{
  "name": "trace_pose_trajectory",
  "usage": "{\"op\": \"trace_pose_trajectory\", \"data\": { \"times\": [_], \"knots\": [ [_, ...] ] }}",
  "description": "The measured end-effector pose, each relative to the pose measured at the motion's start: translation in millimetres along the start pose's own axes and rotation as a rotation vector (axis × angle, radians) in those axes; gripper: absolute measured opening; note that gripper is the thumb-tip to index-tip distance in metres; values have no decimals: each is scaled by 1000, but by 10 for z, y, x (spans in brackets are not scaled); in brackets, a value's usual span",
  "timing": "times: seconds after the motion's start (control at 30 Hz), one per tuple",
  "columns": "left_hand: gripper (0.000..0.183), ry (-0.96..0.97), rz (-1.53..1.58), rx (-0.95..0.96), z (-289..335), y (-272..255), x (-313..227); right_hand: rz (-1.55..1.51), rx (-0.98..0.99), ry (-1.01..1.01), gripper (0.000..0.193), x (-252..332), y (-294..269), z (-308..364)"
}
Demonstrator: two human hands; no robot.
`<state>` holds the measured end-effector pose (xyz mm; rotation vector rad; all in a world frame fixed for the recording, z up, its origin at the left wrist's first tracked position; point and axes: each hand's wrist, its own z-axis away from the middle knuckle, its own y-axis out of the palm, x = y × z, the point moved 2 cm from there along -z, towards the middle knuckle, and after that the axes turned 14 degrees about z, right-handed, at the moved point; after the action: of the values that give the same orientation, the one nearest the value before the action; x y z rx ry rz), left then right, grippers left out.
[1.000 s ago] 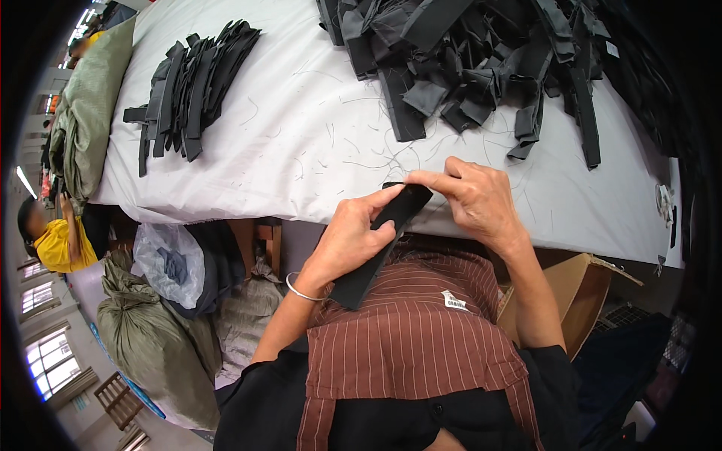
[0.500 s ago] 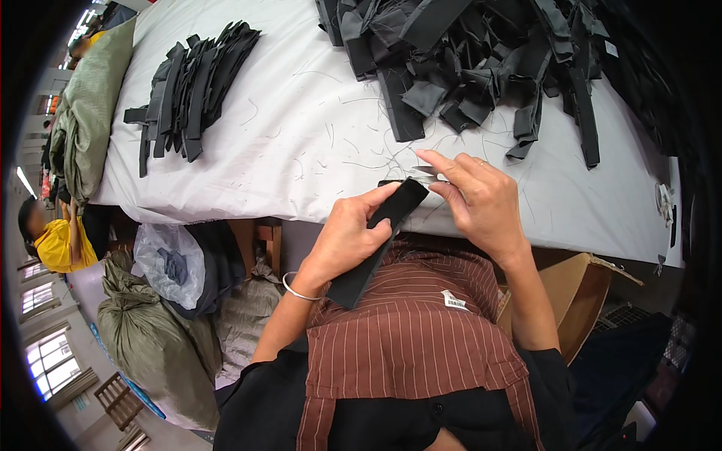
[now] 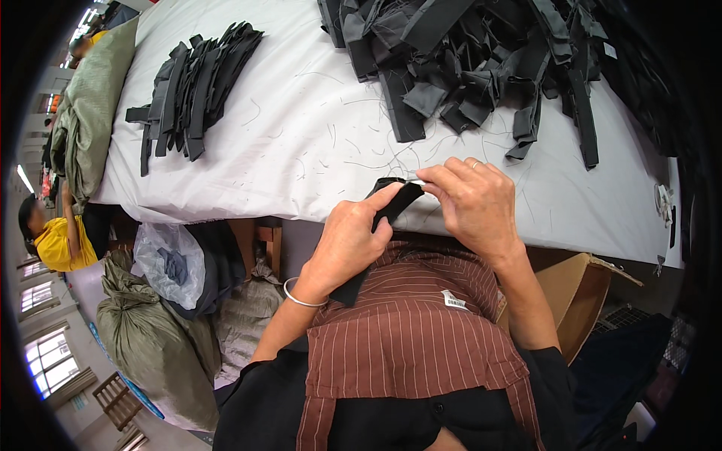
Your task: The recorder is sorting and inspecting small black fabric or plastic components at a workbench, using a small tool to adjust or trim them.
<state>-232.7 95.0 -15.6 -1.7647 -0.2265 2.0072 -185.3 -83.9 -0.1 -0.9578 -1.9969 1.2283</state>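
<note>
Many loose threads (image 3: pixel 391 157), dark heap (image 3: pixel 477 83) beyond — strip (image 3: pixel 399 204) in left hand (image 3: pixel 348 237)

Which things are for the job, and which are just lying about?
Seem part of the job:
black strip, in the left hand
thin shiny thing, mostly hidden, in the right hand
loose pile of dark strips
neater stack of dark strips

Seem just lying about:
tied greenish sack
clear plastic bag
cardboard box

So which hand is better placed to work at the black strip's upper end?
Probably the right hand: it seems to hold a small metal tool at that end of the black strip, while the left hand is busy gripping the strip lower down.
</note>
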Motion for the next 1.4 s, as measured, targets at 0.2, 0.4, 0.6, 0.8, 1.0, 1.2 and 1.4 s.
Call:
{"op": "trace_pose_trajectory", "data": {
  "times": [0.2,0.4,0.6,0.8,1.0,1.2,1.4],
  "knots": [
    [48,24,-20,-19,-1,-5,19,-39,-33,60,9,-16,-37,-10],
    [49,41,81,-16,9,2,30,-314,6,133,11,16,-25,-64],
    [48,-53,248,69,-11,55,75,-381,-100,178,7,-46,231,3],
    [31,-50,662,-31,-45,30,277,-742,-63,595,10,-327,214,121],
    [35,63,728,-183,-129,15,378,-933,210,382,13,89,192,265],
    [33,93,601,-199,-100,49,285,-1287,260,592,14,325,346,315],
    [42,-196,1204,-11,-93,85,354,-1496,135,657,12,335,365,285]
  ]
}}
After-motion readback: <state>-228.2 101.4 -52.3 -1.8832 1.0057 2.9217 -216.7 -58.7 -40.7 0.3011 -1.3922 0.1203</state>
